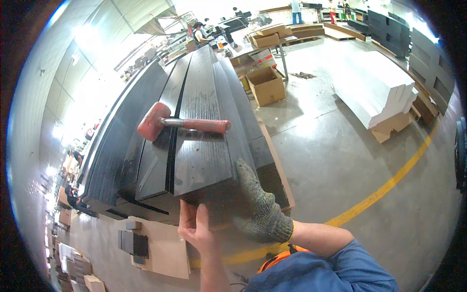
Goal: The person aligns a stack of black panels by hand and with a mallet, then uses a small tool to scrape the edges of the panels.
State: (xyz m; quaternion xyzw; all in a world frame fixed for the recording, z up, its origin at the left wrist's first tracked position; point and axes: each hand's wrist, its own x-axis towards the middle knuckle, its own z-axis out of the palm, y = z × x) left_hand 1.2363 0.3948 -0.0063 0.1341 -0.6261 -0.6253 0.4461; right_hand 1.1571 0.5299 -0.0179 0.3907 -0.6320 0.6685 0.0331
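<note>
A stack of long black wood-grain panels (pixel 194 107) runs away from me on a low pallet. A red rubber mallet (pixel 160 122) with a red handle lies across the top of the stack. My bare left hand (pixel 193 226) grips the near end of the top panel from below, fingers pressed on its end face. My right hand (pixel 260 204), in a grey-green knit glove, lies flat against the near right corner of the same panel, fingers spread upward along its edge.
Open cardboard boxes (pixel 266 85) stand to the right of the stack. White boards (pixel 374 90) are piled on the concrete floor at right, past a yellow floor line (pixel 389 185). Small dark samples on a brown board (pixel 160 248) lie below left. People work far back.
</note>
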